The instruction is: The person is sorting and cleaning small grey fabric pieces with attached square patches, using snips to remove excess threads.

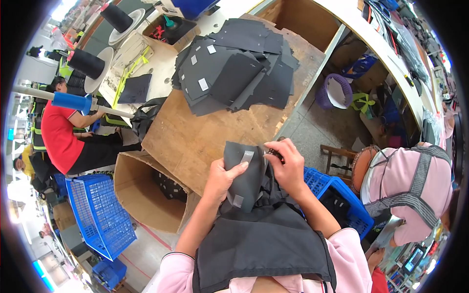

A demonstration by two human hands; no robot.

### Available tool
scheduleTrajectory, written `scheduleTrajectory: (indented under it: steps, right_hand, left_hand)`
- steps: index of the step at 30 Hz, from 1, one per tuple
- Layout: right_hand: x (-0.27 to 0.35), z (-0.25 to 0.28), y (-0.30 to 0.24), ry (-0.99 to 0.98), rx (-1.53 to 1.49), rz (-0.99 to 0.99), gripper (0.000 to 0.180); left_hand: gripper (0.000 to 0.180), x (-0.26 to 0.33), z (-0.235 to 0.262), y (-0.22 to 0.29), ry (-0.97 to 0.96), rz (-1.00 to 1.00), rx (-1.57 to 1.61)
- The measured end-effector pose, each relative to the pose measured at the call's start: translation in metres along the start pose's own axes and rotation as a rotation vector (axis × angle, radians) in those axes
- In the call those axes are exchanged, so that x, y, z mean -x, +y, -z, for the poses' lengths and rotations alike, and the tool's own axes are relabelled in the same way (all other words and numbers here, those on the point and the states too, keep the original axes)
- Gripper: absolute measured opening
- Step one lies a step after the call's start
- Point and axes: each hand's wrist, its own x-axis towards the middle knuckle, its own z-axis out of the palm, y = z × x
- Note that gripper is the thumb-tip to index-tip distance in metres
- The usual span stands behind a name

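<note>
Over my lap, my left hand grips a dark grey fabric panel, its thumb pressed flat on the front. Two small pale labels show on the panel, one near the top and one near the bottom. At the panel's upper right edge is my right hand, its fingers closed around a small dark object, mostly hidden, whose kind I cannot make out. More black cloth hangs below the panel. Beyond my hands, a spread pile of similar dark panels, several with white labels, lies on a brown wooden board.
A cardboard box with dark pieces inside stands at the left, beside a blue crate. Another blue crate sits close to my right. Thread cones stand far left. One person in red sits left; another in pink is at right.
</note>
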Motion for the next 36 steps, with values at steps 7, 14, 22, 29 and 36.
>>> scheduleTrajectory:
  steps: [7, 14, 22, 29, 36]
  right_hand:
    - [-0.03, 0.021, 0.024, -0.849, -0.419, -0.394, 0.03]
    - [-0.021, 0.013, 0.015, -0.725, -0.929, -0.702, 0.035]
    - [-0.02, 0.015, -0.002, -0.627, -0.559, -0.636, 0.034]
    - [-0.007, 0.0, -0.011, -0.097, -0.059, -0.213, 0.026]
    - [0.015, 0.017, -0.025, -0.022, 0.173, 0.145, 0.035]
  left_hand:
    - [0.021, -0.017, 0.014, -0.009, -0.06, -0.018, -0.06]
    - [0.035, -0.01, 0.01, -0.002, -0.213, -0.017, 0.23]
    - [0.018, -0.002, -0.002, 0.004, 0.152, -0.25, -0.031]
    - [0.016, -0.005, -0.001, -0.006, 0.21, -0.146, 0.114]
    - [0.015, 0.0, -0.01, 0.0, 0.243, -0.233, 0.041]
